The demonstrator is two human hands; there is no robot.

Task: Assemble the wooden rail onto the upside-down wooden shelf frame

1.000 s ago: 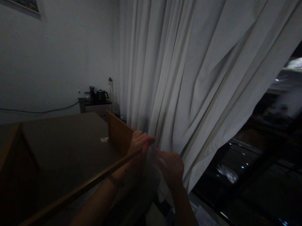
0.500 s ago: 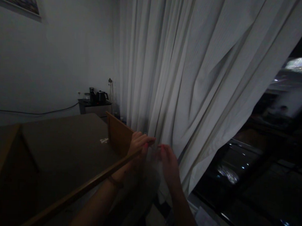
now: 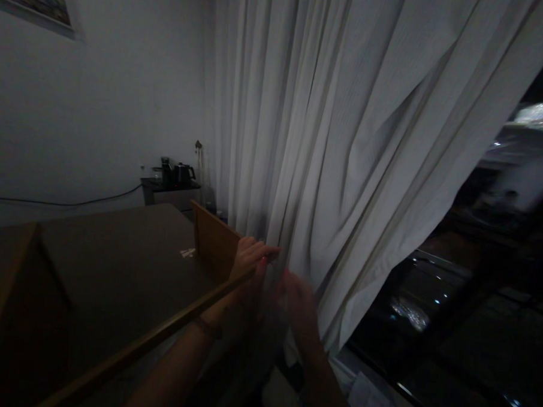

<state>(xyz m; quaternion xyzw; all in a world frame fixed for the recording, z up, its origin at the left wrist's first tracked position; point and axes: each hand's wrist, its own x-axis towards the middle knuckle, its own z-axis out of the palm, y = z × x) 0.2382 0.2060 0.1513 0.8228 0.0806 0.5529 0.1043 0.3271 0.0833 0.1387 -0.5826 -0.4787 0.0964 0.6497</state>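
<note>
The room is dim. My left hand [image 3: 250, 258] is closed in a pinch at the lower edge of a white curtain [image 3: 346, 141], right beside the wooden rim of a dark table [image 3: 116, 263]. It seems to grip a fold of the curtain fabric. My right hand [image 3: 297, 297] is just to the right of it, against the curtain, and smeared by motion, so its fingers cannot be read.
A side table [image 3: 168, 190] with a dark kettle [image 3: 181, 172] stands in the corner against the white wall. A cable runs along the wall. To the right, dark window glass [image 3: 466, 284] shows reflections. A picture [image 3: 32, 1] hangs top left.
My right hand has shifted slightly left and lower beside the left hand, and the curtain's lower edge has swung left. The left hand has stayed in place.
</note>
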